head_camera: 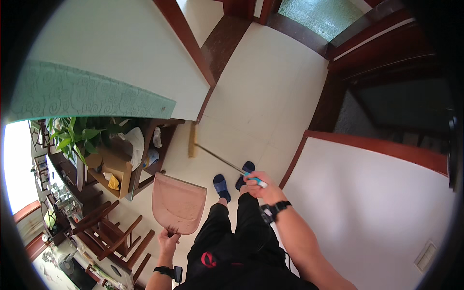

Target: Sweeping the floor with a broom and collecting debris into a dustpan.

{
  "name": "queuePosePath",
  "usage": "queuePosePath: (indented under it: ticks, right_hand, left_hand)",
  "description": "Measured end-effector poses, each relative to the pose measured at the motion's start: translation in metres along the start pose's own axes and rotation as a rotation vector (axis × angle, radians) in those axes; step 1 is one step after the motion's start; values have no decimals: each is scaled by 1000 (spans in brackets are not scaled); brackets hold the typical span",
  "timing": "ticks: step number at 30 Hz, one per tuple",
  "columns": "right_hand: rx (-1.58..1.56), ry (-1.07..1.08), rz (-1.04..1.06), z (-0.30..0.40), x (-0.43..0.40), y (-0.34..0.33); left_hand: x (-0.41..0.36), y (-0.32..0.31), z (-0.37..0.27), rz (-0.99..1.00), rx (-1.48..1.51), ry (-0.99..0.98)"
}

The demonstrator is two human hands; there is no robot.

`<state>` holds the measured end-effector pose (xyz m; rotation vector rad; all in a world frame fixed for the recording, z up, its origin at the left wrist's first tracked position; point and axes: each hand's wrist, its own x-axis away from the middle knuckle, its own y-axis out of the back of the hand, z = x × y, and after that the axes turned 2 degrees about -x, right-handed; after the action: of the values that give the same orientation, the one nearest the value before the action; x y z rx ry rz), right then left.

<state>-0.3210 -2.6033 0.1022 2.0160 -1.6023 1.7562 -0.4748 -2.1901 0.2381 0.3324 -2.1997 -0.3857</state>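
My right hand (258, 183) grips the blue-and-white handle end of a broom (222, 159). Its thin metal stick slants down to a yellowish brush head (192, 140), which rests on the pale floor beside the wooden cabinet. In my left hand (168, 241) is a pink plastic dustpan (180, 203), held at its near end with the wide lip pointing away from me. Bits of dark debris lie in the pan, most of them by my fingers. The pan is apart from the broom head.
My feet in blue slippers (221, 186) stand on the floor (268, 94). To the left are a wooden cabinet (145, 175) with a cardboard box (125, 172), a potted plant (87, 134) and wooden chairs (112, 235). A white wall (362, 203) rises at right; doorways lie ahead.
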Motion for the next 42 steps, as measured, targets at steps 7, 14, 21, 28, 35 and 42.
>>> queuePosePath:
  ticks: [7, 14, 21, 28, 35, 42]
  right_hand:
    - [159, 48, -31, 2, 104, 25]
    - [156, -61, 91, 49, 66, 13]
    - [131, -8, 53, 176, 62, -40]
    - [-16, 239, 248, 202, 97, -13]
    - [167, 221, 95, 81, 101, -38]
    - [167, 17, -25, 115, 74, -19]
  left_hand:
    - [-8, -58, -39, 70, -78, -27]
    - [-16, -81, -53, 90, -118, -53]
    - [-17, -85, -58, 59, -71, -59]
    - [-21, -96, -64, 51, -73, -70]
    - [-17, -98, -55, 57, -29, -41]
    - [-24, -104, -61, 89, -49, -78]
